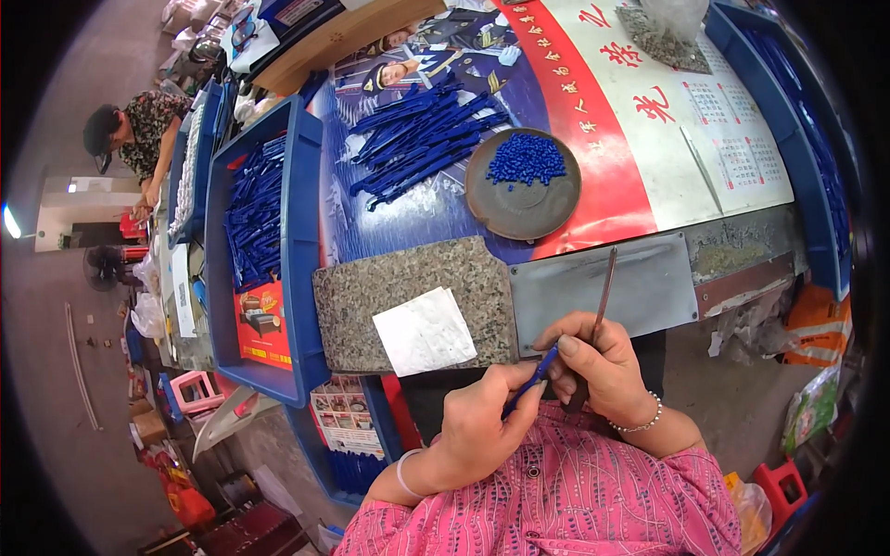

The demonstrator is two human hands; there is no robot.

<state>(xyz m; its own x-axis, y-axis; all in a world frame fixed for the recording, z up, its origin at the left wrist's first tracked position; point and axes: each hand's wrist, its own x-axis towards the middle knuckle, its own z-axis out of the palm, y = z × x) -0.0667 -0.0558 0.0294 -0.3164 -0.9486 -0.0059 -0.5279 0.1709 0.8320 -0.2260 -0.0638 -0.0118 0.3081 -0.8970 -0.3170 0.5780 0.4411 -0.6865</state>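
Observation:
My left hand (477, 417) pinches a slim blue piece (532, 380), shaped like a spectacle arm, in front of my chest. Its far end meets the fingers of my right hand (607, 371). That hand is closed round a thin brown rod-like tool (607, 287), which points up and away; the fingers cover its lower part. Just beyond my hands, a folded white paper (425, 332) lies on a speckled stone slab (348, 287). Beside it is a grey metal plate (556, 301). Farther off, a round dark dish (519, 215) holds small blue beads (527, 157).
A heap of similar blue pieces (422, 139) lies on the poster-covered table. More fill a blue tray (301, 241) at left and another blue tray (816, 222) at right. Silver tweezers (702, 167) and a bag of small bits (663, 42) lie at far right. A person (148, 139) works at far left.

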